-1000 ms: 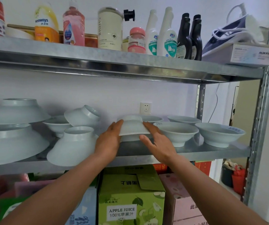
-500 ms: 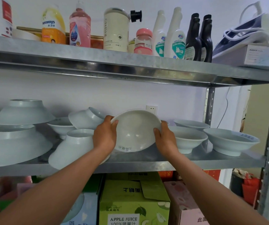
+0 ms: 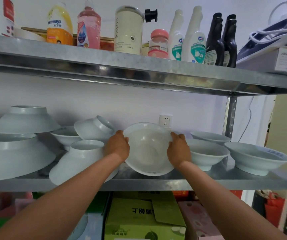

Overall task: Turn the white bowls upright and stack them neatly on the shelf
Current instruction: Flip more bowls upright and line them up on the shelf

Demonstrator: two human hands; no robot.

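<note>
The fingers (image 3: 124,138) of the left hand (image 3: 118,147) are curled over the rim of a white bowl (image 3: 148,149) at its nine o'clock, and those of the right hand (image 3: 179,149) are clamped on the rim at three o'clock. The bowl is held on edge between the two hands, its hollow turned toward the camera, low over the metal shelf (image 3: 156,183). Whether its lower rim touches the shelf cannot be told.

At three o'clock from the held bowl, three upright bowls (image 3: 206,153) are set on the same shelf, the nearest just beside the right hand. At nine o'clock, an overturned bowl (image 3: 80,160) is seen by the left wrist, with a tilted bowl (image 3: 94,127) behind it leaning on a small upright bowl (image 3: 66,135). Farther toward nine o'clock, two large overturned bowls (image 3: 16,153) are stacked.

A wall socket (image 3: 165,120) is seen at twelve o'clock, behind the held bowl. Bottles (image 3: 128,30) are lined along the upper shelf (image 3: 139,66). A green carton (image 3: 144,217) is kept at six o'clock, below the shelf.
</note>
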